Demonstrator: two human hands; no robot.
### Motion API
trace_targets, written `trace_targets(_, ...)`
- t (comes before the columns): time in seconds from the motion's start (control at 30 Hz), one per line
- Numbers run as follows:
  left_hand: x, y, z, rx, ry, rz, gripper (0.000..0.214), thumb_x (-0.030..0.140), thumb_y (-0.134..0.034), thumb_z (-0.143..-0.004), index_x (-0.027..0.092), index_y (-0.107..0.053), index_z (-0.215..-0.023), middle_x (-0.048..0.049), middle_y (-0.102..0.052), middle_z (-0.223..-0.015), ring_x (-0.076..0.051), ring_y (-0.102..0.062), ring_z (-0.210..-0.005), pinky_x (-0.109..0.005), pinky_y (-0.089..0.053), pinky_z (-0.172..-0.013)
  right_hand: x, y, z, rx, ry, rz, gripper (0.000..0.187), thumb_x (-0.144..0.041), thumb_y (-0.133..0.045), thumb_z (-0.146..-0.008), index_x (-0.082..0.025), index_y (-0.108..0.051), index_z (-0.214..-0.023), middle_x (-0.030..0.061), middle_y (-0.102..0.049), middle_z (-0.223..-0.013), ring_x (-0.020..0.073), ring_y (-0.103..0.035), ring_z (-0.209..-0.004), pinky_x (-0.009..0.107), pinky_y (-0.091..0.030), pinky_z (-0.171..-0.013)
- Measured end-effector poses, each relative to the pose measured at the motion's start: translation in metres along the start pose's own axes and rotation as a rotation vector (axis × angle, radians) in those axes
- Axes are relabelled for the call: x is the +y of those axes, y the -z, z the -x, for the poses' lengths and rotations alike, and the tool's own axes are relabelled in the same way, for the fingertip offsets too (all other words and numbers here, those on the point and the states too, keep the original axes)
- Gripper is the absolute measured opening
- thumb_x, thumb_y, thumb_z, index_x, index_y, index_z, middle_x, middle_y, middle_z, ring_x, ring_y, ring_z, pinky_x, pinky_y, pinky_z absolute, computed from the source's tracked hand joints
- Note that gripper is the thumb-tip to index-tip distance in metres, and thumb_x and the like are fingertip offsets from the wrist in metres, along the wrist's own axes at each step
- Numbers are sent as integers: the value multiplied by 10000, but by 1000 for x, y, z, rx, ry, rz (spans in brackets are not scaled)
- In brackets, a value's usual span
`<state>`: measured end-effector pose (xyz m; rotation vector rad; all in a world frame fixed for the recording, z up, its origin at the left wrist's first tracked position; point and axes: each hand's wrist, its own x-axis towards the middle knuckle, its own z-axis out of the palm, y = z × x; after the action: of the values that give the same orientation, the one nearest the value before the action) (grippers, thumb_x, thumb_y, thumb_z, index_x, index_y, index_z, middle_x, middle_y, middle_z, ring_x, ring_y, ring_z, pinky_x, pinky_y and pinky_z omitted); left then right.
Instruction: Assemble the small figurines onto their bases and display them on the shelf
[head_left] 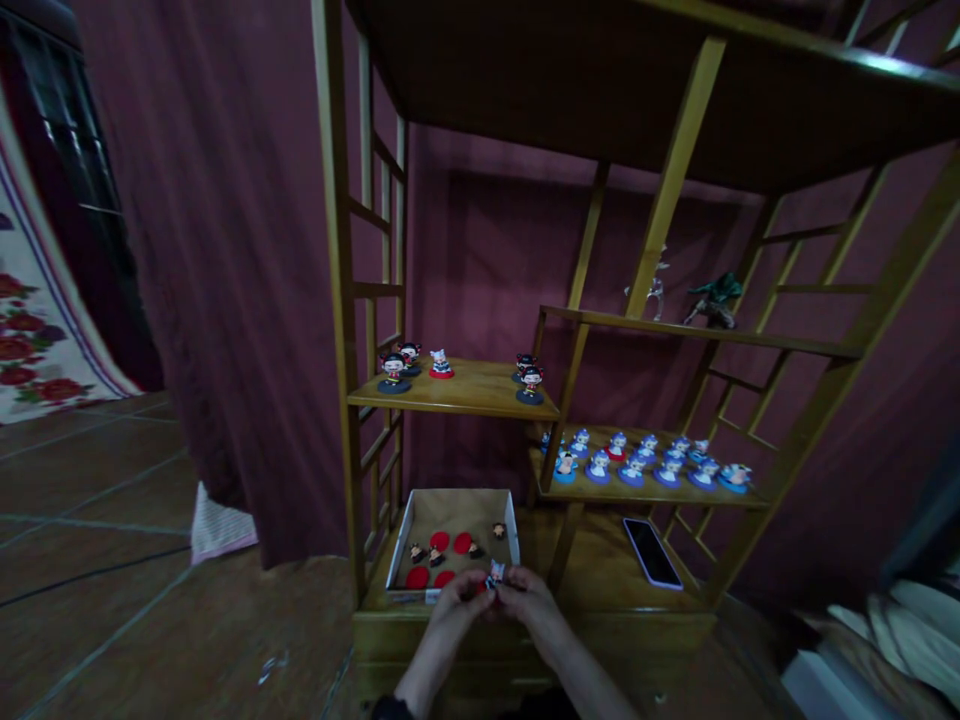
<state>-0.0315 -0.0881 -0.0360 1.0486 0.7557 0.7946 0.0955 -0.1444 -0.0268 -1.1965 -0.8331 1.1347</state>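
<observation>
Between the fingers of my left hand [459,602] and my right hand [531,602] is a small white-haired figurine [495,574] with a bit of red showing beneath it. Both hands are closed around it, just over the front right corner of a shallow cardboard box [401,545]. Inside the box lie several red discs [418,577] and several small dark-haired figurine pieces [436,556]. My fingers partly hide the lower part of the held figurine.
A wooden display shelf [450,400] surrounds the box. Its left tier bears a white-haired figurine on a red base [441,364] and several dark-haired figurines [393,371]. Rows of bluish figurines [598,466] stand at right. A phone [652,552] lies on the bottom board.
</observation>
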Motion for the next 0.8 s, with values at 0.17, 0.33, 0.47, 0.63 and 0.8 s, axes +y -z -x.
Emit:
trace_targets(0.17,-7,-1,7,23,101,50,380,378,-770,-415,160,-522,-603,44,-551,-552,-106,-534,-522,-258,-450,-570,16,0,5,34,-4,22,348,-425,-755,-435,-186,-596,-633,-30,-582,-580,131,-522,-557,265,-399,-570)
trace_targets(0.33,-4,3,18,71,108,30,315,300,-759,-449,159,-534,-619,31,-586,-626,-113,-572,-583,-265,-467,-621,26,-6,8,84,52,71,348,-439,-737,-455,-191,-610,-663,-11,-611,-636,157,-545,-602,275,-407,-562)
trace_targets(0.47,5,1,28,111,103,51,292,272,-753,-485,160,-560,-673,15,-608,-688,-116,-593,-640,-283,-479,-680,30,-9,8,50,-21,62,400,-519,-701,-475,-191,-595,-678,-8,-608,-679,157,-550,-597,284,-427,-530)
trace_targets(0.63,16,-1,44,158,122,17,280,251,-752,-519,140,-587,-716,1,-616,-678,-112,-593,-591,-298,-499,-665,20,-16,17,-69,-97,-95,440,-511,-738,-427,-183,-581,-674,-6,-608,-712,175,-589,-659,336,-485,-610)
trace_targets(0.8,17,8,57,270,187,42,230,174,-750,-543,134,-593,-706,-6,-631,-639,-106,-597,-533,-254,-509,-600,11,-21,33,-188,-109,-169,389,-447,-738,-505,-170,-603,-743,19,-627,-768,171,-612,-704,330,-487,-661)
